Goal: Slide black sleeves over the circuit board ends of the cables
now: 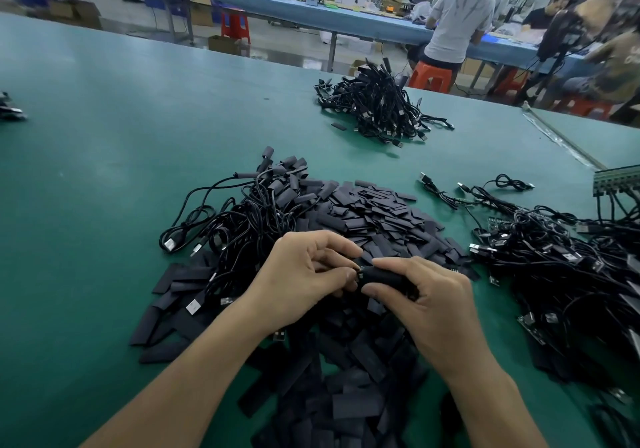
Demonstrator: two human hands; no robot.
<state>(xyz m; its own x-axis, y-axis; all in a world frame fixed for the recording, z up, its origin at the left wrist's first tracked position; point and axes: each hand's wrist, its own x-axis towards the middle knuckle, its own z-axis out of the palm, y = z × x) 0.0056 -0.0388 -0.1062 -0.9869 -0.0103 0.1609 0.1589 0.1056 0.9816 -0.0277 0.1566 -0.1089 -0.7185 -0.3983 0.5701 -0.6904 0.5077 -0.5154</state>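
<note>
A black sleeve is held just above the middle of the green worktop, towards its near edge. The right hand grips it, thumb beneath and fingers curled over the top. The left hand meets it at the sleeve's open end, thumb and forefinger pinching the end of a cable; only a small part of it shows between the fingertips, too small to tell more. Both forearms reach in from the near edge.

Under the hands lies a broad heap of loose flat sleeves, spreading down to the near edge. Touching its left side is a tangle of black cables with sleeved ends and silver USB plugs. Along the right edge a larger tangle of cables lies with small circuit boards showing among them. Near the far edge, well apart from the rest, sits another bundle of cables.

Beyond the worktop, a person in a grey shirt stands at a long blue bench, beside an orange stool.
</note>
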